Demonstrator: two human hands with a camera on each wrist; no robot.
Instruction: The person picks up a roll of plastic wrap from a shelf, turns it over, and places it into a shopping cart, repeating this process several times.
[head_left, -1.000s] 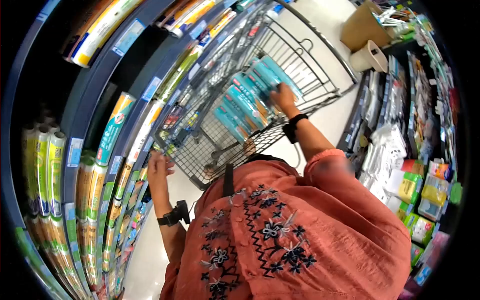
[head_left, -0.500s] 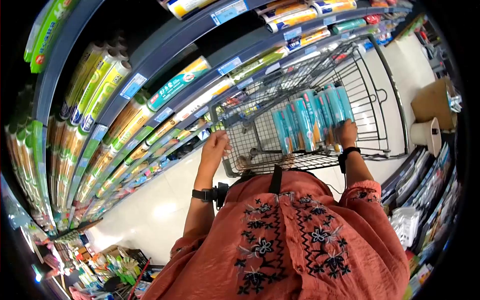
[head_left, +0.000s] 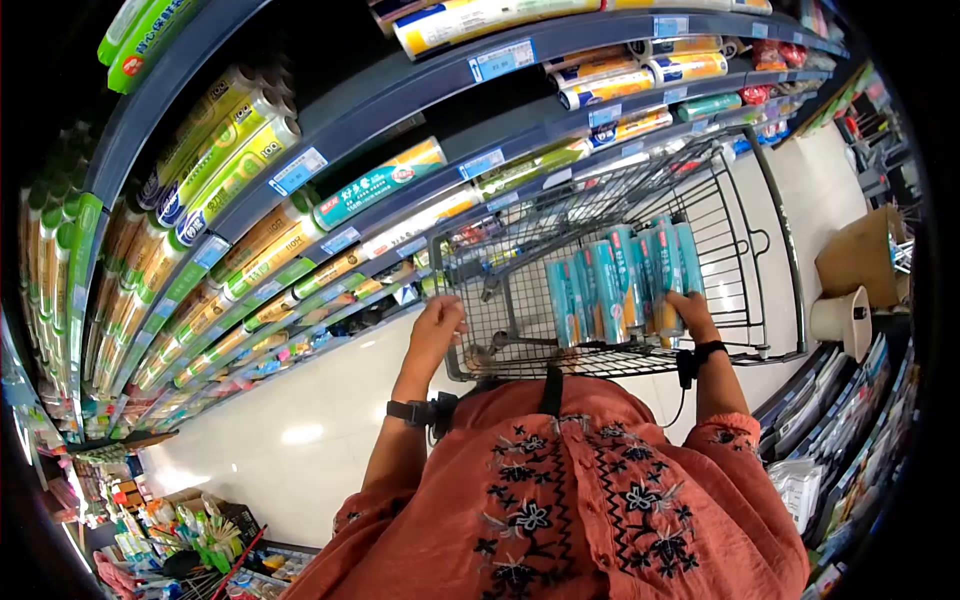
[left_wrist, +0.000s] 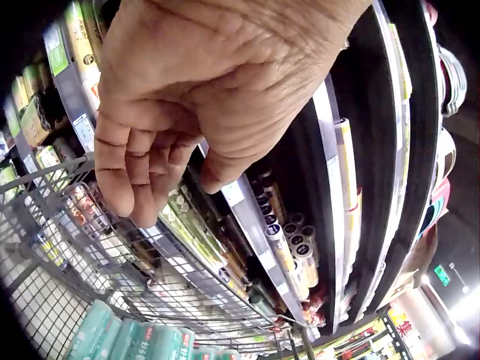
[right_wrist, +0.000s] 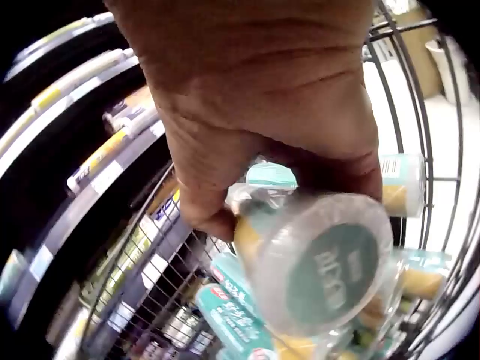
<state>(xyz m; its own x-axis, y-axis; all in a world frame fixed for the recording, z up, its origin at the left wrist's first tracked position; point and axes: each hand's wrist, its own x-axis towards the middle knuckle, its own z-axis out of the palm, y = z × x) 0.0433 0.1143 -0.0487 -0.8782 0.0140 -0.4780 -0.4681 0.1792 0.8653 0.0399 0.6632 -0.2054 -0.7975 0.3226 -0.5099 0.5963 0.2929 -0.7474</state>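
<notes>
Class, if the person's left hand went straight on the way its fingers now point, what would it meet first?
Most likely the wire shopping cart: in the head view, the left hand points towards its mesh, though any gap is hard to judge.

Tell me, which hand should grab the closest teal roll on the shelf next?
Probably the left hand: it looks empty and is nearer that teal roll. The right hand grips another roll in the cart.
</notes>
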